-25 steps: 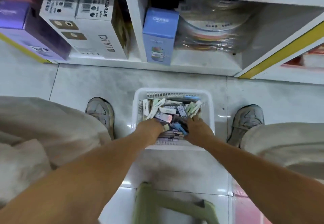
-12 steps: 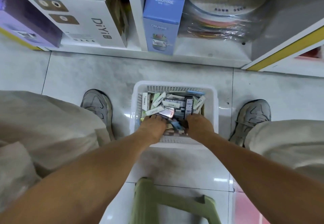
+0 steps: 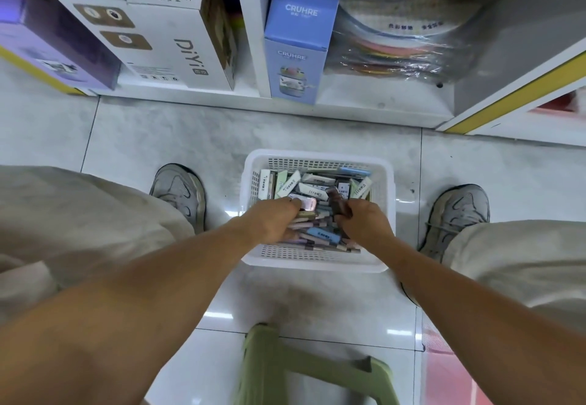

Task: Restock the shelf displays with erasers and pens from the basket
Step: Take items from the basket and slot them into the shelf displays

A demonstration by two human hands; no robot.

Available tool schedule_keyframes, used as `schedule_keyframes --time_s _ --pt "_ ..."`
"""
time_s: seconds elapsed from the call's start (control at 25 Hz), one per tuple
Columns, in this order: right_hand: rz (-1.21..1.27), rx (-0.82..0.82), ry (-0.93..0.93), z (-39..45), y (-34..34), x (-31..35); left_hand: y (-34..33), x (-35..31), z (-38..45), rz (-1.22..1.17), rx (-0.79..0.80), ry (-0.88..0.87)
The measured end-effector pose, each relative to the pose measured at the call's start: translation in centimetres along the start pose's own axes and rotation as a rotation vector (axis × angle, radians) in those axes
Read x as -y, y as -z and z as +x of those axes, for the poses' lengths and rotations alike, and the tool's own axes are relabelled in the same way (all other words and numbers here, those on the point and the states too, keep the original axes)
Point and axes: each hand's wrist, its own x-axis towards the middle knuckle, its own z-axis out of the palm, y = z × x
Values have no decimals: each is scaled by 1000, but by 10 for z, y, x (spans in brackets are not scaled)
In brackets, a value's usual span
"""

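We had both hands down in the white basket [image 3: 317, 157] on the floor betw. our shoes. Left hand [image 3: 272, 221] was buried in the pile of erasers [image 3: 312, 192] & pens [image 3: 317, 233], fingers curled under; couldn't tell what, if anything, they held. Right hand [image 3: 361, 219] had fingers curled round a dark brown item [image 3: 337, 203], lifted just above the pile. Blue CRUHRE box [image 3: 298, 43] sat on the bottom shelf [image 3: 380, 100] ahead; green stool [image 3: 304, 369] below us.

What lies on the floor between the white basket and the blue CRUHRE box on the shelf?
In the head view, only bare grey floor tile and the shelf's white base edge lie between the white basket and the blue CRUHRE box.
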Motion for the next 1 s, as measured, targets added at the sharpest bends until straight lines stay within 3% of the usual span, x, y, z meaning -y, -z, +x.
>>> schedule_keyframes --time_s 0.32,0.6,1.0 --pt "134 -140 -60 -1 5 -1 18 -20 19 306 -255 -61" --pt "136 -125 -54 -3 -11 -2 0 -37 37 470 -208 82" --pt "214 -174 -48 -4 -16 -6 -7 -53 58 349 -140 101"
